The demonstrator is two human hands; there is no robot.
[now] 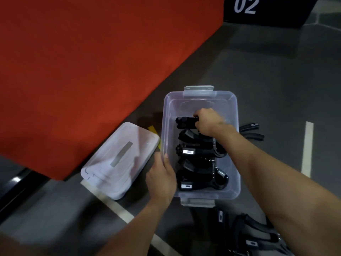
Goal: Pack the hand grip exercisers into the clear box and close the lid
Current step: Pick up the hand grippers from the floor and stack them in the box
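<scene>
Hand grip exercisers, loose lot (258,237): black, on the floor nearest us, unpacked. Clear box (201,96): our left hand (162,179) curls over its near-left wall, we judge to steady it. Packed exercisers (201,179): stacked just right of that hold, below our right hand (208,122), which clasps another exerciser (186,121) low inside, likely seating it. Lid (120,159): off, left of the steadying hand. Two more exercisers (251,131): beyond the right wall.
</scene>
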